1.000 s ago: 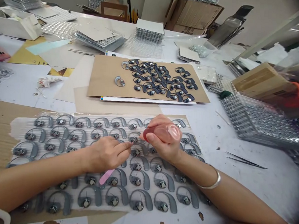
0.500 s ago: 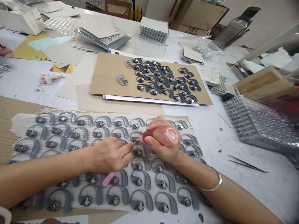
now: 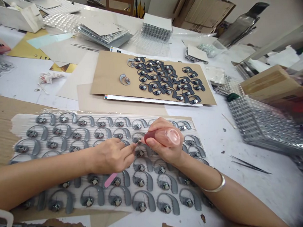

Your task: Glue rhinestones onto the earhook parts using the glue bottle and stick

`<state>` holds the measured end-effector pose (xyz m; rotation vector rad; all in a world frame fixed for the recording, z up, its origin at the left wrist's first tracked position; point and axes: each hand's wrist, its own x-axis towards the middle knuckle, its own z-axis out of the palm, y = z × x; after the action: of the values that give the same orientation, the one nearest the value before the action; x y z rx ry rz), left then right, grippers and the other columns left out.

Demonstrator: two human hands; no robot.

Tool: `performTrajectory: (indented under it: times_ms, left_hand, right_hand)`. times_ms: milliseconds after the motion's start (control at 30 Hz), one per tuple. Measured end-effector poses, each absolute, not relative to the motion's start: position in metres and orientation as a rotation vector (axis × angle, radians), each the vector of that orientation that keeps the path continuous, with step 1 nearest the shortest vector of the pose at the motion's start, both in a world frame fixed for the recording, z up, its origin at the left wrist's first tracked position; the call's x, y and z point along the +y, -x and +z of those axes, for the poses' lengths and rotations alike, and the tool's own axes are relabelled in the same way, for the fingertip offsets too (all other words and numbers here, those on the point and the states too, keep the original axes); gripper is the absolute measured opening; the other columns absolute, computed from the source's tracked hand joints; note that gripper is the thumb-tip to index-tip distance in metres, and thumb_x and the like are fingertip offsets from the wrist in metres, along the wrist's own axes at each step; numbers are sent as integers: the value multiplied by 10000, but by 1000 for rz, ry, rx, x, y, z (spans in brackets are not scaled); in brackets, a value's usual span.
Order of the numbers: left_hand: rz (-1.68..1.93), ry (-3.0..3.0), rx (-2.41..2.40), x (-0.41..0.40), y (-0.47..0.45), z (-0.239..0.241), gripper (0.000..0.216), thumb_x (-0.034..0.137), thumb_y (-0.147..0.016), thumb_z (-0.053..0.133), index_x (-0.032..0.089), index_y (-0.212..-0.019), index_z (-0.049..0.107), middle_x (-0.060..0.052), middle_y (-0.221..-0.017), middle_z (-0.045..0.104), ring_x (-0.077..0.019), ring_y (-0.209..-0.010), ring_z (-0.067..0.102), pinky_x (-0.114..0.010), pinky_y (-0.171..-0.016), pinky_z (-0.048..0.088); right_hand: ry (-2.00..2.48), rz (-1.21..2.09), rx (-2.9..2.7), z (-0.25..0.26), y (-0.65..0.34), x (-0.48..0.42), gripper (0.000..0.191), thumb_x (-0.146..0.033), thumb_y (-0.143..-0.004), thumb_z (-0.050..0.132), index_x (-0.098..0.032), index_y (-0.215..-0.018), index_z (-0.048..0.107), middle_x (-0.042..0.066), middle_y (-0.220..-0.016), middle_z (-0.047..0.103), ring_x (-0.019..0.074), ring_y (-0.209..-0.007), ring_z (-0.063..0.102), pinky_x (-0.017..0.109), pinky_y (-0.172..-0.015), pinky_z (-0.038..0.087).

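Observation:
My right hand (image 3: 165,149) is wrapped round a translucent reddish squeeze bottle (image 3: 167,137), tilted with its base toward me and its nozzle pointing left. The nozzle meets the fingertips of my left hand (image 3: 115,155) over one of the grey ear-hook earphone pieces (image 3: 137,140). My left fingers are pinched together; a flat pink handle (image 3: 110,180) sticks out beneath them, and the working end of that tool is too small to make out. Rows of similar pieces with round metallic parts and thin wires lie on a ribbed white sheet (image 3: 16,126) under both hands.
Behind the sheet, a brown board (image 3: 106,68) carries many darker ear-hook pieces. Black tweezers (image 3: 251,165) lie at the right. Clear blister trays (image 3: 264,122) and a cardboard box (image 3: 265,81) stand further right. Stacked trays (image 3: 105,28) sit at the back.
Both hands keep nearly the same pose over the same earphone piece, bottle and pink handle still held. The view has shifted slightly.

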<state>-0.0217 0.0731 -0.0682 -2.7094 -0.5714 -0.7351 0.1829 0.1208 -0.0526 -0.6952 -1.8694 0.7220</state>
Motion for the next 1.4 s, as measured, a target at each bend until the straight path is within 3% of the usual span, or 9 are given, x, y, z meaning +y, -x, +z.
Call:
performTrajectory:
  times_ms: [233,667,1000,1400]
  left_hand:
    - [-742,2710,-575,73,21,-65,136,82,-868,480,109,-809,600,-112,-895,711,-119,-466,547,-273,-392,445]
    - [-684,2676,-583,73,21,-68,124,102,-871,531,120,-755,569,-81,-788,692,-117,-456,533,-268,-387,422]
    - [-589,2752,-652,72,18,-56,204,63,-887,409,127,-787,576,-69,-755,675,-129,-456,547,-259,-411,463]
    - [-606,2750,-692,71,18,-59,220,93,-908,423,138,-738,556,-58,-741,670,-120,-467,547,-243,-438,466]
  right_hand:
    - [665,686,-1865,-54,-182,121,167,-222,-730,704,-198,-859,601,24,-722,603,148,-622,562,321,-584,488]
    - [678,719,-1844,-57,-183,122,140,-220,-739,701,-201,-830,596,16,-718,610,146,-636,573,312,-590,487]
    - [654,645,-1869,-56,-182,121,120,-190,-747,688,-203,-728,570,18,-699,612,143,-630,563,319,-615,489]
    - [630,576,-1869,-56,-182,122,120,-174,-732,694,-202,-772,585,13,-692,605,142,-628,549,313,-601,480]
